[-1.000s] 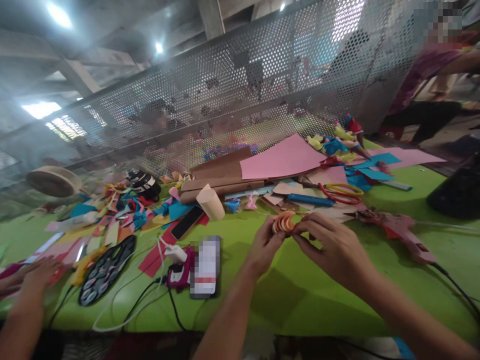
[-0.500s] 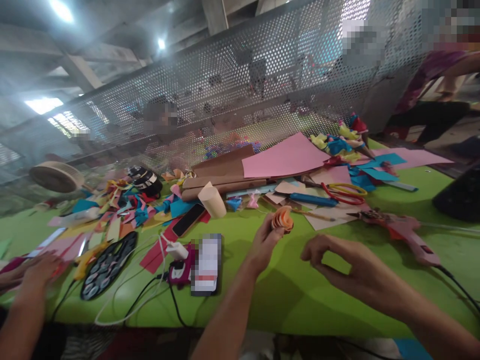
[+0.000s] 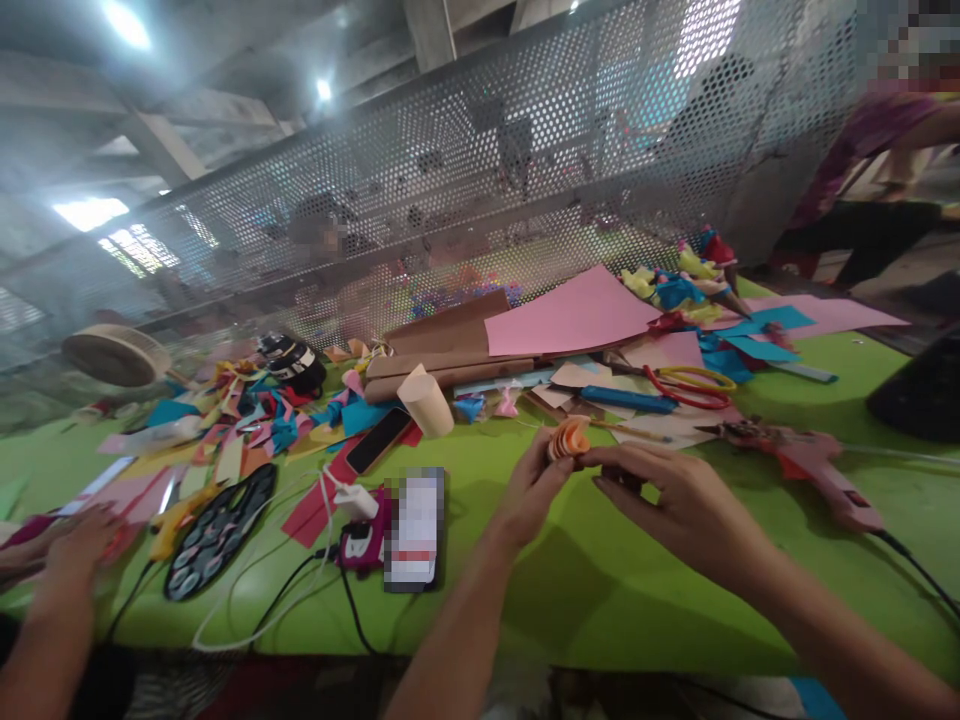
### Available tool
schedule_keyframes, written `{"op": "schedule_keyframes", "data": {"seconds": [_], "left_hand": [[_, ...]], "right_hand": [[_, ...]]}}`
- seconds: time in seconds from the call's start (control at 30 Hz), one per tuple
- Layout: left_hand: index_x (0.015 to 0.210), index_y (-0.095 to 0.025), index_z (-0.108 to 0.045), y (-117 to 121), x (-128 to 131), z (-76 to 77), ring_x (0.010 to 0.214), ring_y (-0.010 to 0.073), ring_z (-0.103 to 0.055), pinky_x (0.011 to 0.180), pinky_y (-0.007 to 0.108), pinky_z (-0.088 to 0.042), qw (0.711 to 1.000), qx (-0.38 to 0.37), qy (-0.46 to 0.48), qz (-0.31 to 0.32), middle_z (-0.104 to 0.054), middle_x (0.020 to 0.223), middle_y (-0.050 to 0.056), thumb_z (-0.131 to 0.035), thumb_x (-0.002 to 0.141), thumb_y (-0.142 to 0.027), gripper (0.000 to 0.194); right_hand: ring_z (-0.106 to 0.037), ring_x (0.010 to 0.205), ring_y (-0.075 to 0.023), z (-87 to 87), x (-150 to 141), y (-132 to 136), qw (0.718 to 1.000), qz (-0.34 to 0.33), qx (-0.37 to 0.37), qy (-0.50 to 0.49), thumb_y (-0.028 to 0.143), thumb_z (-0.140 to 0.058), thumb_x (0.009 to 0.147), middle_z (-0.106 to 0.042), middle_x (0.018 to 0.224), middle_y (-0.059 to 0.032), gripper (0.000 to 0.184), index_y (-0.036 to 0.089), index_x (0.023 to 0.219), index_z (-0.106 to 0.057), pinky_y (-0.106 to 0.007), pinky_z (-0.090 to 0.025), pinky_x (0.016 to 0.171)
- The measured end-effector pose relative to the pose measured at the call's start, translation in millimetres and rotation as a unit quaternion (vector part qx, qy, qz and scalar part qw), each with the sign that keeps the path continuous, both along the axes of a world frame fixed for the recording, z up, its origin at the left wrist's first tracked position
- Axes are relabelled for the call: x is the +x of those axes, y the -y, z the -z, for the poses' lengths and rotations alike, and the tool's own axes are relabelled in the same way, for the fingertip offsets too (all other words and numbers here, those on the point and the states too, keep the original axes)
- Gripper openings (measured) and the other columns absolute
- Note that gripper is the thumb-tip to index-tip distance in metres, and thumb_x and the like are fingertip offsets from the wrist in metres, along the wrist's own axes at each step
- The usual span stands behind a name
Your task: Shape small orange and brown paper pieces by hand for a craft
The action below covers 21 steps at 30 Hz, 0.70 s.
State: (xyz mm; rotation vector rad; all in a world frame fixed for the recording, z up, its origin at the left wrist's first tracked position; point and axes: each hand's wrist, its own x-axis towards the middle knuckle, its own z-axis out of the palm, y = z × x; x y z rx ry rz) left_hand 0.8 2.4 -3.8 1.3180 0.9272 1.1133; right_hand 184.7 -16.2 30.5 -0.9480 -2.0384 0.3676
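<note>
An orange rolled-paper flower (image 3: pixel 570 438) with layered curls sits upright in the fingers of my left hand (image 3: pixel 529 490), above the green table. Thumb and fingers pinch it from the left and below. My right hand (image 3: pixel 667 490) comes in from the right, its index fingertip touching the flower's right side. Its thumb stays a little apart below, and nothing shows between thumb and finger. A pencil (image 3: pixel 637 432) and a blue-handled cutter (image 3: pixel 628 400) lie just behind the hands. To the right rests a pink glue gun (image 3: pixel 821 465).
Scissors (image 3: pixel 690 388), a pink paper sheet (image 3: pixel 570 315) and a beige paper roll (image 3: pixel 425 402) lie at the back. Left are a phone (image 3: pixel 415 530), a power strip with cables (image 3: pixel 364 540), a black palette (image 3: pixel 217 530) and a co-worker's hand (image 3: pixel 79 550). A perforated metal screen (image 3: pixel 480 190) stands behind.
My right hand has moved left and up, from apart to touching the paper flower. My left hand still holds the flower in nearly the same place, turned slightly.
</note>
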Motion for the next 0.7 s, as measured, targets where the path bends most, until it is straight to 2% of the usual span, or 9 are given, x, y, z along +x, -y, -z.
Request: {"op": "schedule_keyframes", "data": {"seconds": [0.1, 0.23, 0.47, 0.7], "left_hand": [[0.116, -0.019, -0.066, 0.6, 0.8, -1.0, 0.107, 0.0249, -0.056, 0.097, 0.037, -0.046, 1.0, 0.001, 0.008, 0.012, -0.064, 0.111, 0.008, -0.067, 0.082, -0.062, 0.054], [0.116, -0.019, -0.065, 1.1, 2.0, -1.8, 0.104, 0.0234, -0.056, 0.097, 0.036, -0.046, 1.0, 0.002, 0.018, 0.018, -0.063, 0.109, 0.007, -0.067, 0.082, -0.061, 0.054], [0.118, -0.019, -0.066, 0.9, 2.1, -2.4, 0.107, 0.0243, -0.056, 0.098, 0.038, -0.045, 1.0, -0.001, 0.01, 0.015, -0.064, 0.111, 0.007, -0.067, 0.083, -0.058, 0.052], [0.115, -0.019, -0.068, 2.5, 3.1, -5.0, 0.105, 0.0243, -0.057, 0.096, 0.038, -0.046, 1.0, -0.01, 0.02, 0.011, -0.065, 0.111, 0.008, -0.069, 0.081, -0.059, 0.053]], "right_hand": [[-0.071, 0.069, -0.0189, 2.9, -0.5, -1.5, 0.999, 0.018, 0.024, 0.027, 0.018, -0.051, 0.094, -0.078, 0.09, -0.0049, 0.023, 0.023, 0.106, -0.07, -0.028, -0.054, 0.059], [-0.075, 0.081, -0.0225, 8.9, -0.6, -3.5, 0.995, 0.04, 0.079, 0.047, 0.017, -0.053, 0.094, -0.078, 0.096, -0.0068, 0.02, 0.023, 0.104, -0.069, -0.032, -0.057, 0.068], [-0.07, 0.067, -0.0179, 13.8, -1.9, -2.5, 0.998, 0.041, 0.039, -0.003, 0.018, -0.056, 0.093, -0.076, 0.084, -0.0029, 0.016, 0.024, 0.099, -0.069, -0.027, -0.053, 0.06], [-0.059, 0.058, -0.0135, 4.5, 1.9, 1.4, 0.993, 0.057, -0.003, -0.103, 0.018, -0.061, 0.09, -0.066, 0.073, 0.0017, 0.008, 0.024, 0.092, -0.066, -0.023, -0.049, 0.055]]}}
